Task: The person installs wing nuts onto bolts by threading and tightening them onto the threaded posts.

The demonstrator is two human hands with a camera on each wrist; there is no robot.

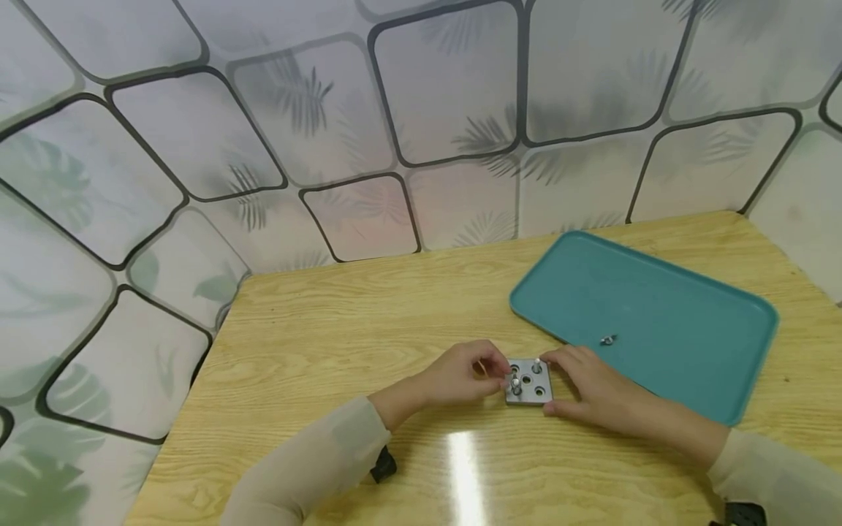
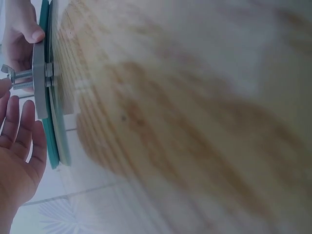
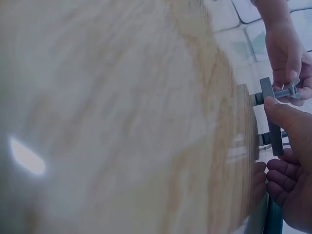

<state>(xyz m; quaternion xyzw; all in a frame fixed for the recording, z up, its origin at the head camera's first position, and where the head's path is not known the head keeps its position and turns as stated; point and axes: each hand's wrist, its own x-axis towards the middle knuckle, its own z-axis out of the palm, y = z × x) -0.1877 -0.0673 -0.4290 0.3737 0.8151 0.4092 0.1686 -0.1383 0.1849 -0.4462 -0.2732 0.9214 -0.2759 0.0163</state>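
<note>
A small square metal plate (image 1: 528, 397) with several holes sits raised off the wooden table on the heads of bolts passing through it. At its near left corner, one upright bolt (image 3: 281, 92) carries a wing nut (image 3: 295, 89) near its top. Thumb and finger of my left hand (image 1: 457, 376) pinch this wing nut, the other fingers loosely bent beside the plate. Across from it, my right hand (image 1: 601, 391) grips the plate's right side between thumb and fingers. A second bolt (image 1: 537, 366) stands bare at the far right corner.
A teal tray (image 1: 684, 321) lies at the right, its near edge behind my right hand. Another wing nut (image 1: 608, 340) rests on it. The wooden table (image 1: 329, 329) meets a patterned backdrop (image 1: 454, 204) along the back.
</note>
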